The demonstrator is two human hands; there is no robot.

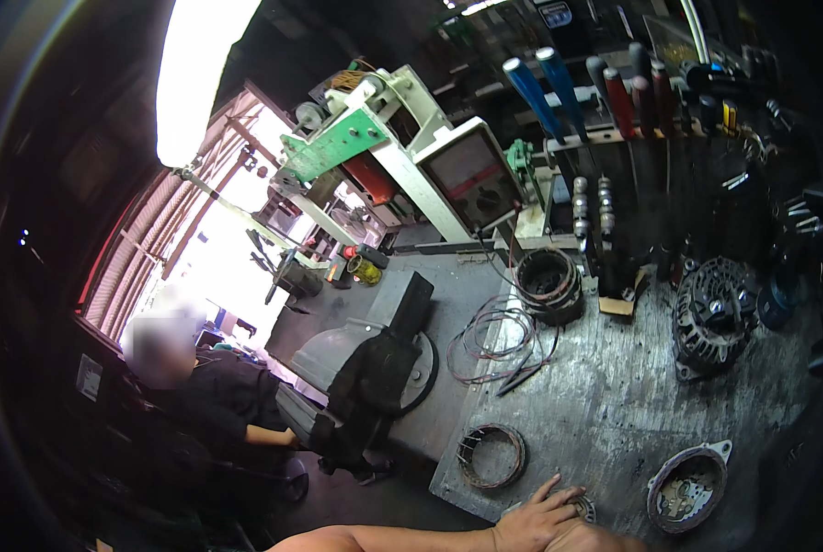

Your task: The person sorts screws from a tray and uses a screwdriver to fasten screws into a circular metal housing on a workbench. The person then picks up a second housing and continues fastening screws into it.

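At the bench's near edge my left hand (pixel 538 519) lies over a round metal part (pixel 588 506), its fingers bent across the top. Only the part's rim shows around the fingers. My right hand (pixel 597 538) is close against it at the lower edge of the view, with its fingers hidden. Just beyond my left hand lies a wound stator ring (pixel 491 456). To the right, an open alternator housing (pixel 687 489) shows metal plates inside. An alternator (pixel 715 317) sits farther back on the right.
A bench vise (pixel 375 368) stands at the left. Coiled test leads (pixel 494 340) lie by a dark wound cylinder (pixel 549 283), below an analog meter (pixel 471 175). Screwdrivers (pixel 618 97) fill a rack behind. A person (pixel 218 396) is beyond the bench at left.
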